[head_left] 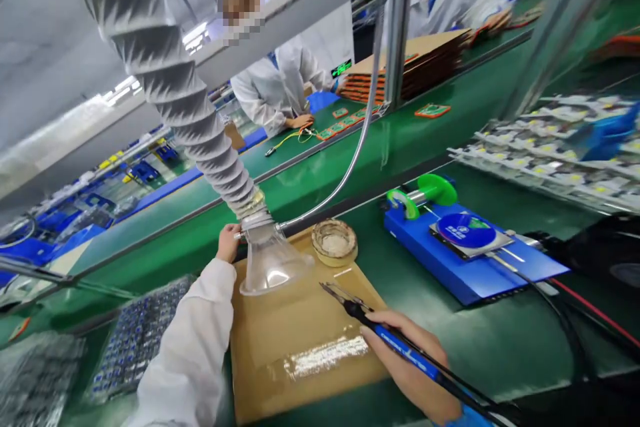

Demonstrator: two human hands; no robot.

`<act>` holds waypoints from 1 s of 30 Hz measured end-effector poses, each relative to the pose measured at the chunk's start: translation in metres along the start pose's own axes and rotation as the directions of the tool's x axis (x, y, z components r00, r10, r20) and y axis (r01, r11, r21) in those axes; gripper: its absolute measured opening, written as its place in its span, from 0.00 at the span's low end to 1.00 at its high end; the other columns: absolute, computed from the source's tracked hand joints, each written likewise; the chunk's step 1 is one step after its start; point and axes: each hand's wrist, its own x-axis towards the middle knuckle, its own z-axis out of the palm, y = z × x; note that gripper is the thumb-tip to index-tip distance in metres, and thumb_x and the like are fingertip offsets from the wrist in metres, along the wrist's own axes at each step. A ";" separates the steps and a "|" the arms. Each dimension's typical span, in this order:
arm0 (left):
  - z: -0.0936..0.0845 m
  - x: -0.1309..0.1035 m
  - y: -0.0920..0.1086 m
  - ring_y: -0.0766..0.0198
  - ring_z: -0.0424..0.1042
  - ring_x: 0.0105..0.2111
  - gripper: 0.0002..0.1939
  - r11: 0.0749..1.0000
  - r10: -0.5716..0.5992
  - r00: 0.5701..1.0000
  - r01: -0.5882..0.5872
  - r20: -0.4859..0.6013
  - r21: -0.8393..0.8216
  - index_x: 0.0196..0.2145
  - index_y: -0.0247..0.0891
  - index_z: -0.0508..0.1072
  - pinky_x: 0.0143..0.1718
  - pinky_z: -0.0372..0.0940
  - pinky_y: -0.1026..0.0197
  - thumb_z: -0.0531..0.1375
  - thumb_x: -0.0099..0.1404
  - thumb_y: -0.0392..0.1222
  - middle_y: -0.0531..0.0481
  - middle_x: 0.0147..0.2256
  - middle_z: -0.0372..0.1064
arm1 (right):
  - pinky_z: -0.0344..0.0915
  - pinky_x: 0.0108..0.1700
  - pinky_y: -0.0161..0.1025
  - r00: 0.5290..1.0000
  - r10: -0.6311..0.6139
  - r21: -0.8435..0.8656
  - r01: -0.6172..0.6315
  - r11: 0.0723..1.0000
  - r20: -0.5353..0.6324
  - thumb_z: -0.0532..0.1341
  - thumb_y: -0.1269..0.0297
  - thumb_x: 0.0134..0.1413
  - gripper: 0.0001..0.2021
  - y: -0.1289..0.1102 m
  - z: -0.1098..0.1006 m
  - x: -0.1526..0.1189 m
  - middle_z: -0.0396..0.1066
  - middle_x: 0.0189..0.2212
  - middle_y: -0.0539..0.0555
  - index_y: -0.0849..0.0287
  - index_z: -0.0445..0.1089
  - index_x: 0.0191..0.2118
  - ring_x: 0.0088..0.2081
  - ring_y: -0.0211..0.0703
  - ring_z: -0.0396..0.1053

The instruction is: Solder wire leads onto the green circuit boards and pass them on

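1. The green tabletop (445,330) carries a brown tray (270,330), its surface catching a bright glare.
2. At the tray's far edge sits a round dish (334,257); to its right stands a blue stand (425,257) with a green spool (436,189).
3. Over the tray hangs a clear hood (273,270) on a ribbed grey hose (185,100). The left hand (229,243) is at its neck; I cannot tell whether its fingers are closed.
4. The right hand (413,379) has its fingers clamped on a blue-and-black pronged tool (395,340), tip above the tray.
5. Clear packs of parts (143,337) lie left; white trays (550,153) lie right.
6. Beyond, two people in white, one capped (280,87), the other (450,10) near stacked brown sheets (425,63), work along a green line with orange-edged boards (345,123).
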 end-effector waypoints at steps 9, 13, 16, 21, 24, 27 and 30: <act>-0.116 -0.139 -0.056 0.71 0.63 0.19 0.24 0.951 -0.287 0.953 0.272 -0.096 -0.145 0.29 0.36 0.66 0.18 0.59 0.69 0.71 0.48 0.55 0.59 0.22 0.62 | 0.75 0.35 0.33 0.998 0.003 -0.013 -0.002 1.000 0.057 0.69 0.59 0.57 0.06 0.001 -0.003 -0.006 0.81 0.34 0.51 0.53 0.77 0.38 0.32 0.42 0.79; -0.071 -0.200 -0.060 0.69 0.69 0.22 0.26 0.899 -0.344 0.933 0.361 0.107 -0.248 0.37 0.39 0.64 0.19 0.64 0.68 0.70 0.53 0.57 0.57 0.28 0.66 | 0.72 0.33 0.35 0.997 0.062 -0.092 -0.059 0.994 0.033 0.70 0.55 0.55 0.09 0.002 -0.005 -0.010 0.80 0.33 0.52 0.54 0.78 0.38 0.30 0.42 0.76; -0.040 -0.236 -0.057 0.66 0.74 0.25 0.24 0.899 -0.333 0.913 0.383 0.235 -0.214 0.42 0.42 0.59 0.20 0.66 0.66 0.66 0.59 0.55 0.54 0.36 0.69 | 0.72 0.34 0.38 0.990 0.136 -0.102 -0.133 0.986 0.032 0.71 0.50 0.53 0.15 -0.009 -0.005 -0.012 0.79 0.32 0.54 0.56 0.78 0.37 0.30 0.44 0.75; -0.042 -0.270 -0.057 0.60 0.77 0.38 0.13 0.970 -0.014 0.962 -0.054 0.273 0.238 0.47 0.39 0.67 0.42 0.73 0.55 0.60 0.65 0.39 0.45 0.45 0.73 | 0.72 0.37 0.43 0.956 0.286 -0.095 -0.279 0.956 0.071 0.71 0.38 0.45 0.27 -0.035 0.022 -0.010 0.78 0.33 0.58 0.59 0.77 0.38 0.32 0.48 0.75; -0.046 -0.276 -0.059 0.46 0.68 0.59 0.24 0.766 0.246 0.890 -0.422 0.384 0.485 0.58 0.38 0.68 0.60 0.64 0.42 0.61 0.66 0.42 0.36 0.62 0.65 | 0.72 0.43 0.47 0.913 0.334 -0.119 -0.314 0.942 0.236 0.67 0.34 0.48 0.30 -0.045 0.052 -0.012 0.79 0.36 0.59 0.59 0.78 0.41 0.37 0.53 0.77; -0.041 -0.276 -0.060 0.42 0.60 0.66 0.27 0.579 0.327 0.792 -0.599 0.516 0.553 0.62 0.36 0.67 0.67 0.55 0.39 0.60 0.70 0.50 0.35 0.67 0.59 | 0.72 0.50 0.50 0.898 0.275 -0.115 -0.251 0.961 0.344 0.63 0.36 0.53 0.28 -0.049 0.074 -0.014 0.80 0.44 0.59 0.56 0.78 0.45 0.46 0.57 0.77; -0.036 -0.275 -0.061 0.47 0.59 0.68 0.26 0.526 0.350 0.725 -0.676 0.593 0.516 0.63 0.34 0.67 0.69 0.52 0.45 0.57 0.72 0.50 0.36 0.69 0.57 | 0.69 0.56 0.52 0.868 0.232 -0.113 -0.203 0.973 0.439 0.62 0.37 0.54 0.28 -0.045 0.082 -0.017 0.79 0.48 0.58 0.54 0.76 0.50 0.51 0.59 0.76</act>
